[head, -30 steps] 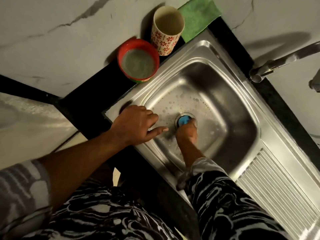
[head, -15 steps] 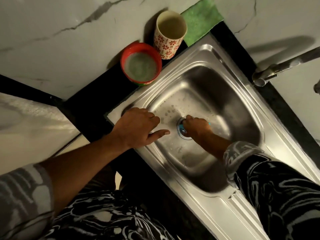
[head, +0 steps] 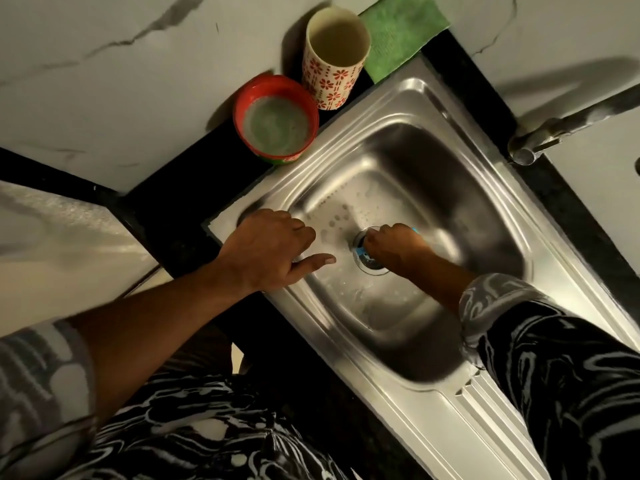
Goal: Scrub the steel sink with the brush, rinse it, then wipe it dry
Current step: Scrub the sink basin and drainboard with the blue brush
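The steel sink (head: 398, 109) runs diagonally across the view, with soap bubbles on the basin floor. My right hand (head: 394, 247) is down in the basin, fingers curled round a blue brush (head: 360, 251) pressed on the drain (head: 372, 268). Most of the brush is hidden under the hand. My left hand (head: 266, 249) rests on the sink's left rim, with the thumb stretched out over the basin edge and nothing in it.
A red bowl (head: 275, 119) of greenish soapy liquid and a flowered cup (head: 334, 57) stand on the black counter beside the sink. A green cloth (head: 403, 29) lies behind them. The tap (head: 561, 124) juts in from the right. A ribbed drainboard (head: 502, 427) lies at lower right.
My right arm swung from below the drain round to its right side, with the brush staying at the drain. The left hand stayed on the rim.
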